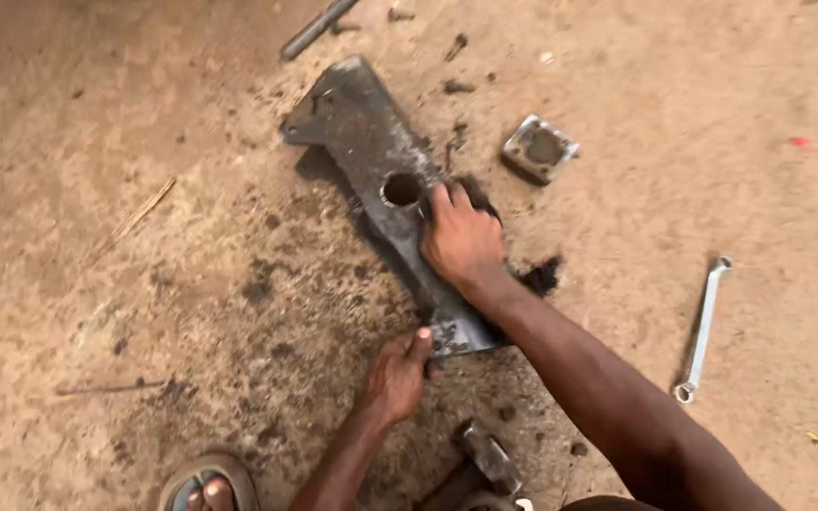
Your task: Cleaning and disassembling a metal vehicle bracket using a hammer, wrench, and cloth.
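A sandalled foot (pixel 208 487) and a hammer (pixel 488 457) lie nearest. Above them, the left hand (pixel 396 377) pinches the dark metal plate's (pixel 371 142) near end; the right hand (pixel 462 241) presses flat mid-plate, beside its hole (pixel 401 189).

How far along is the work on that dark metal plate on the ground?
Done: the metal plate lies flat on the dirt, and a ring spanner and a small square metal part lie apart from it. In hand: the right hand presses the plate beside its round hole; the left hand grips the near end. What remains cannot be told.
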